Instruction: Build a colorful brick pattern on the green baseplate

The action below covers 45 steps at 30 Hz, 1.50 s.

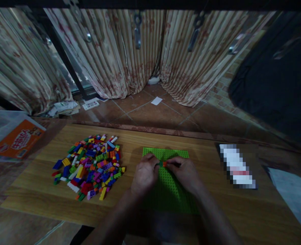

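Observation:
A bright green studded baseplate [169, 190] lies on the wooden table, and both hands meet above its far half. My left hand [144, 174] is closed, its thumb and fingertips pinching at a small dark green brick [161, 163]. Facing it, my right hand [185, 172] pinches a small orange brick [165, 164]. The two bricks sit side by side, touching or nearly so. Whether they are pressed onto the studs is too small to tell. Left of the plate spreads a loose pile of mixed coloured bricks [94, 166].
The wooden table [132, 139] carries a pixelated, blurred-out object [237, 166] at the right, with a pale sheet of paper [290, 194] beyond it. A clear bag with an orange label [18, 139] stands at the far left. Striped curtains [114, 51] hang behind.

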{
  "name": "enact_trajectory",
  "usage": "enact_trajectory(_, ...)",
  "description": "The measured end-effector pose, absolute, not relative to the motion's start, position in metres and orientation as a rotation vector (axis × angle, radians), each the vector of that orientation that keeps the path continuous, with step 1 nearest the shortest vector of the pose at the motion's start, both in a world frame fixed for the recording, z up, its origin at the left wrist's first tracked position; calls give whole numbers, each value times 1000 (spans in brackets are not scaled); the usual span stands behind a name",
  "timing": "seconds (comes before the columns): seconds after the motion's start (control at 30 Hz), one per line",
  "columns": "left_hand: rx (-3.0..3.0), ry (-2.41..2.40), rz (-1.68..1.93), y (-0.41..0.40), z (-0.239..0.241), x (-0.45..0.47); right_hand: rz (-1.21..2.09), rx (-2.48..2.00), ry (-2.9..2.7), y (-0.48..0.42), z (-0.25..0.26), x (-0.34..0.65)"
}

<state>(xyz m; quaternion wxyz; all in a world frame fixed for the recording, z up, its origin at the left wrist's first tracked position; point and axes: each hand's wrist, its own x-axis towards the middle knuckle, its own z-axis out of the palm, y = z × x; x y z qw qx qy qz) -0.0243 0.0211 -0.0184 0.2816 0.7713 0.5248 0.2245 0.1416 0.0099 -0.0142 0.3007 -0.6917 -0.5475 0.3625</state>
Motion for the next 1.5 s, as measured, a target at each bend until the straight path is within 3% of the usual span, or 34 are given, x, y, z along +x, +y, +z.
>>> enact_trajectory(0.43,2039,1398,580,22,-14,-24,1011,-1773,-1438,9,-11,143)
enact_trajectory(0.57,2052,1373,569,20,-10,-28,1136,-1703,-1117,10,-5,147)
enact_trajectory(0.73,1978,1341,603,22,-11,-32,1436,-1302,-554,14,5,157)
enact_trajectory(0.93,1975,1326,631,21,-10,-33,1548,-997,-448,9,4,161)
enact_trajectory(1.3,1983,1351,666,17,-7,-33,1575,-1165,-521,2,3,148)
enact_trajectory(1.5,1889,1333,858,13,2,-30,1541,-1286,-696,1,7,139)
